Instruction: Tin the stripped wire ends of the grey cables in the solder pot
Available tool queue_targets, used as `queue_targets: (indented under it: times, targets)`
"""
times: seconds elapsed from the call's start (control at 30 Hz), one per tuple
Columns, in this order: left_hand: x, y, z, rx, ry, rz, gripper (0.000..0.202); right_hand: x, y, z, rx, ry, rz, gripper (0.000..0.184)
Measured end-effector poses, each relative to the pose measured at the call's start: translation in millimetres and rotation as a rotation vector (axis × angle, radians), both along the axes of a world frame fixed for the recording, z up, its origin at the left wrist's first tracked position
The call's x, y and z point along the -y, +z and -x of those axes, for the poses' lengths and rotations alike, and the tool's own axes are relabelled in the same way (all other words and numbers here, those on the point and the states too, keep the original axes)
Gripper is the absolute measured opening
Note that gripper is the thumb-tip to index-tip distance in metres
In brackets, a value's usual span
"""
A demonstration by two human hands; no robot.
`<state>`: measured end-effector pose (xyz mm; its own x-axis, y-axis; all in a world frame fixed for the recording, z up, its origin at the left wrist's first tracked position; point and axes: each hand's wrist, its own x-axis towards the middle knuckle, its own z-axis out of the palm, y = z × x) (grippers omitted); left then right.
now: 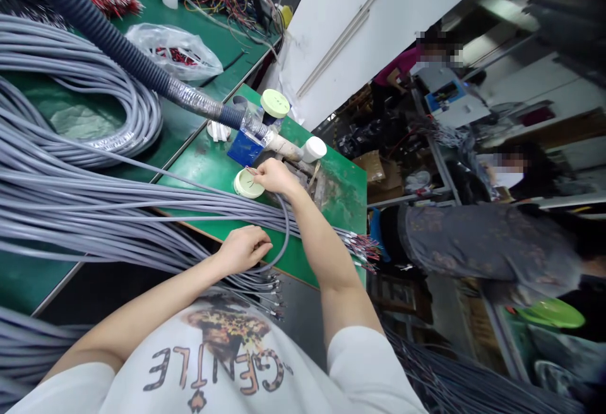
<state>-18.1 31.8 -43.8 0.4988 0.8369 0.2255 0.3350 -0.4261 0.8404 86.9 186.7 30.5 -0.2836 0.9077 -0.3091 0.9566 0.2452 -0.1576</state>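
Note:
My right hand (pixel 277 177) pinches the stripped end of a grey cable (pixel 286 228), its thin coloured wires held over a round pale-yellow dish (pixel 249 188). From that hand the cable bends in a loop back toward my left hand (pixel 243 248). My left hand is closed, fingers curled, over the near side of a bundle of grey cables (pixel 199 202); what lies inside its grip is hidden. Just beyond the dish sit a blue box (pixel 245 146) and the taped end of a black corrugated hose (pixel 189 95).
Behind the hose end stand a jar with a yellow-green lid (pixel 274 103) and a white cap (pixel 314 148). A large grey cable coil (pixel 137 117) and a plastic bag (pixel 175 51) lie left. Stripped cable ends (pixel 364 247) overhang the right edge. Other people work at right.

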Motion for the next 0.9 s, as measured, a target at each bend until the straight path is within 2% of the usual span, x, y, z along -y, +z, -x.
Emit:
queue_targets:
  times: [0.1,0.2,0.3,0.4,0.5,0.6,0.73,0.9]
  targets:
    - [0,0.1,0,0.009,0.001,-0.003,0.015,0,-0.3,1,0.009,0.002,-0.017,0.013]
    - [0,0.8,0,0.015,0.003,0.003,0.014,2,9.2,-6,-0.033,0.014,-0.052,0.016]
    - [-1,2.0,0,0.015,-0.003,0.011,0.014,7,25.2,-31,-0.098,-0.017,-0.089,0.023]
    - [-1,2.5,0,-0.001,-0.004,0.015,0.012,8,33.0,-68,-0.116,-0.148,-0.097,0.026]
    - [-2,1.9,0,-0.02,-0.004,0.015,0.015,2,25.5,-102,-0.067,-0.324,-0.112,0.026]
    - [-2,0.6,0,-0.021,-0.006,0.009,0.017,-8,10.5,-122,-0.025,-0.453,-0.108,0.021]
    - [-2,-0.7,-1,-0.009,-0.001,-0.005,0.018,-16,-3.4,-129,-0.014,-0.503,-0.094,0.017]
    - [-2,-1.2,-1,0.0,-0.001,-0.012,0.018,-20,-9.6,-130,-0.014,-0.512,-0.078,0.015]
